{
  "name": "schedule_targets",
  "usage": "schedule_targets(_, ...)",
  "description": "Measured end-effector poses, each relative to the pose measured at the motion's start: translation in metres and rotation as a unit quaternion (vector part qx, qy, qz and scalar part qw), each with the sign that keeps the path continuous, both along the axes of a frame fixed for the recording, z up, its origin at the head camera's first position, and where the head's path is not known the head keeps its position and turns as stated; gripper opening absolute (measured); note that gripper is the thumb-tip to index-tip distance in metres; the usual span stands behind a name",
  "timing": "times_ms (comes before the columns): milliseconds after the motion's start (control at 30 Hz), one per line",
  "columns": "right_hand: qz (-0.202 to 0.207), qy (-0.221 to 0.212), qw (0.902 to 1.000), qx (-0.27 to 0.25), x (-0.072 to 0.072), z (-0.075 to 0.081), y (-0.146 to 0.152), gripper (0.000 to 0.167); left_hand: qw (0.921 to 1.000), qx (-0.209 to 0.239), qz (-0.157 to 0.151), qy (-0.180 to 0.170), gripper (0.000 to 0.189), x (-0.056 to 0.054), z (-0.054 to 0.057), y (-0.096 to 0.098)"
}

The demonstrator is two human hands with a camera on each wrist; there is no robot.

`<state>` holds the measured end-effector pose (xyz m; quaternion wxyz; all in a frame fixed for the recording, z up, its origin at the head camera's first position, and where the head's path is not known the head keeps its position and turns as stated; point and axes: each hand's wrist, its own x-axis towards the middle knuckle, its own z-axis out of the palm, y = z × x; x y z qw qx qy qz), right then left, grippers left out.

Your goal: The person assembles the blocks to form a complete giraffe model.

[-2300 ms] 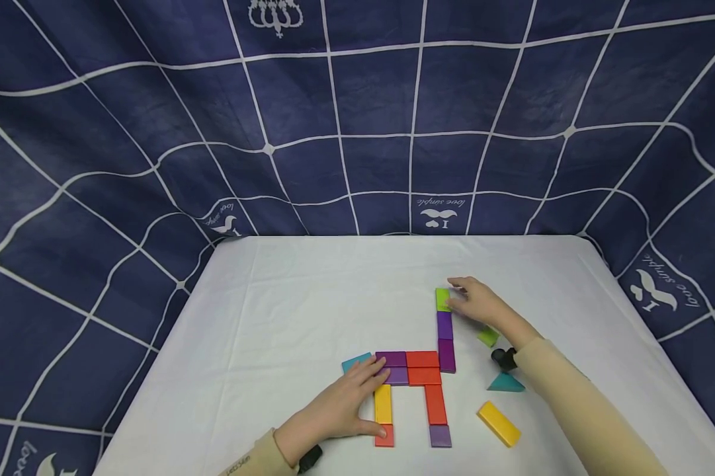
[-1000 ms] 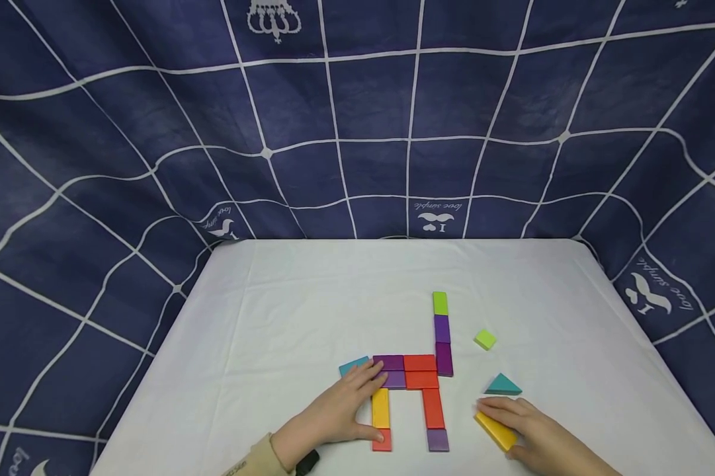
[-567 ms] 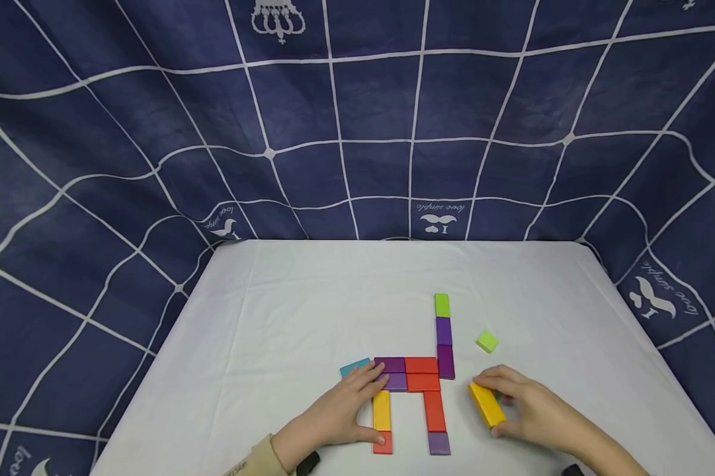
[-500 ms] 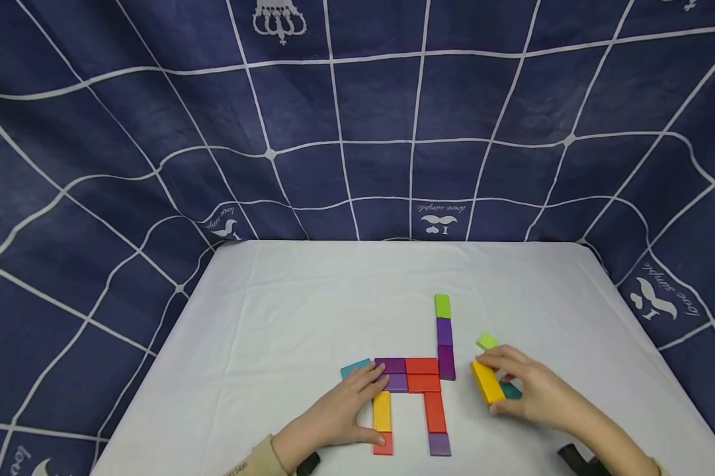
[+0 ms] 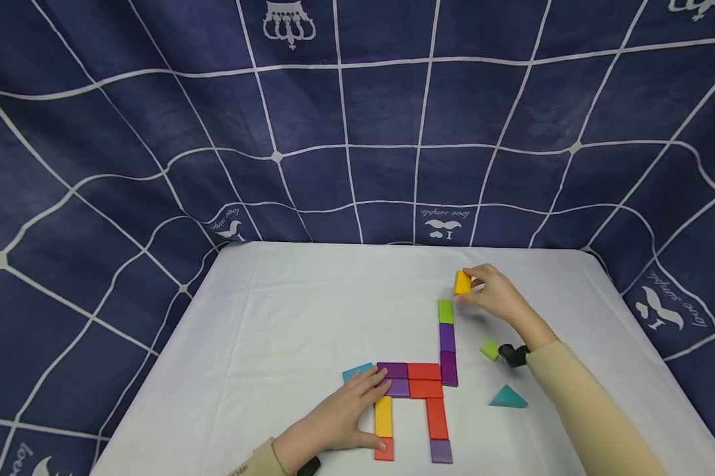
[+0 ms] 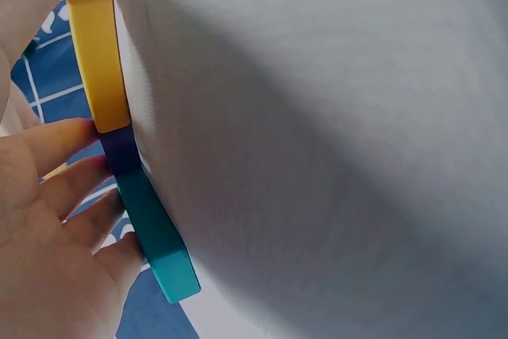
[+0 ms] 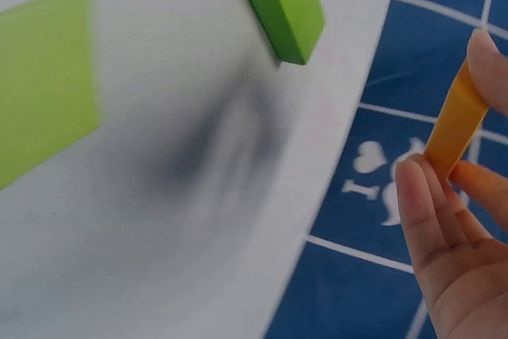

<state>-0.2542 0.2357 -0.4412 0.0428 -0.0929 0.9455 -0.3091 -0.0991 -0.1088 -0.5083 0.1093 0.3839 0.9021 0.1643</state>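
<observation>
My right hand (image 5: 499, 296) pinches a yellow block (image 5: 462, 282) between thumb and fingers, held off the table just beyond the light green block (image 5: 446, 311). That green block tops a column with two purple blocks (image 5: 447, 338). My left hand (image 5: 340, 413) lies with spread fingers along the laid-out blocks. Its fingertips touch the purple blocks (image 5: 392, 370) and the teal-blue block (image 6: 159, 236), and its thumb is at the small red block (image 5: 384, 453) below another yellow block (image 5: 383, 416). Red blocks (image 5: 425, 389) join the column to a leg ending in a lavender block (image 5: 441, 451).
Right of the column lie a loose light green block (image 5: 489, 349) and a teal triangular block (image 5: 508, 397), near my right forearm. White cloth covers the table (image 5: 309, 291). A navy checked curtain (image 5: 381, 165) surrounds its back and sides.
My right hand left the green block at the column's top, took up the yellow block at lower right and carried it to the far end. My left hand stayed in place.
</observation>
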Motion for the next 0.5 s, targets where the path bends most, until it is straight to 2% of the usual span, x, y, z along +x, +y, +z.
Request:
schedule_targets(100,-0.020,-0.017,0.9996,-0.005,-0.019,-0.009,-0.002,0.073,1.0000,-0.002,0.000,0.000,0.095,0.001,-0.001,0.000)
schedule_targets(233,-0.049,-0.039,0.9980,-0.011,-0.034,-0.023,-0.004,0.074,1.0000,0.000,-0.003,0.003,0.095,0.003,-0.001,0.000)
schedule_targets(367,-0.063,-0.063,0.9960,0.007,-0.038,-0.035,-0.006,0.075,1.0000,-0.001,-0.003,0.005,0.095,0.002,0.001,0.000)
schedule_targets(500,-0.055,-0.075,0.9951,0.036,-0.037,-0.043,-0.009,0.075,1.0000,-0.001,0.002,0.002,0.095,0.001,0.002,0.000)
